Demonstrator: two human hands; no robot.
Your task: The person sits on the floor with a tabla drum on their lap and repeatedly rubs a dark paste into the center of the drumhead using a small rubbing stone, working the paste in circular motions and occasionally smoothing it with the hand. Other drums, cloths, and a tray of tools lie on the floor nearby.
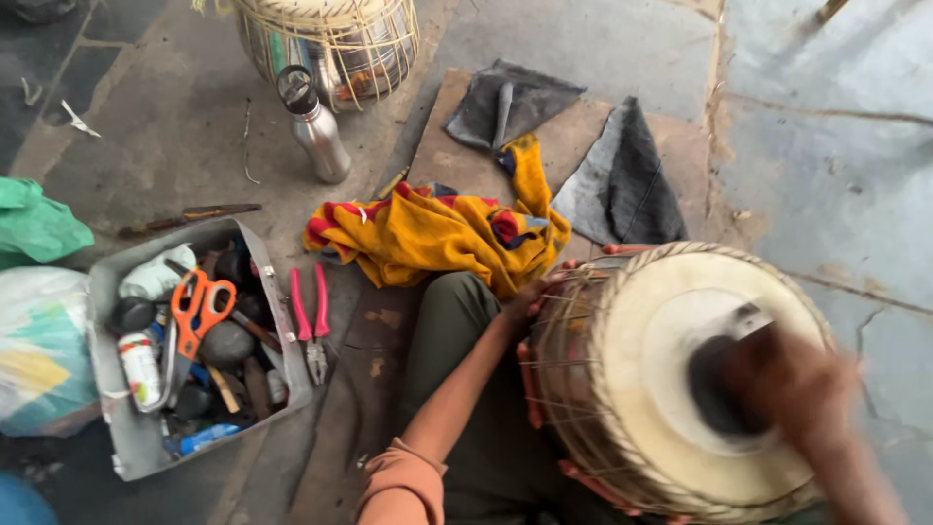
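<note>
Right hand (pixel 792 384), blurred, grip unclear, on drum (pixel 632 389) skin centre w/ scraper (pixel 743 319); left hand (pixel 530 299) grips laced rim

Floor (pixel 603 39): grey stone slabs, worn, with cracked joints along the right side. Light: even daylight, no hard shadows. A brown board (pixel 457 160) lies flat on the floor at centre. Two dark grey cloths (pixel 622 185) rest on the board's far part; a yellow and red cloth (pixel 437 233) lies bunched on its near part. A steel bottle (pixel 316 131) stands upright on the floor left of the board. A grey toolbox (pixel 136 437), open and full, sits near the floor's left edge. Pink-handled pliers (pixel 311 321) lie just beside the toolbox.
</note>
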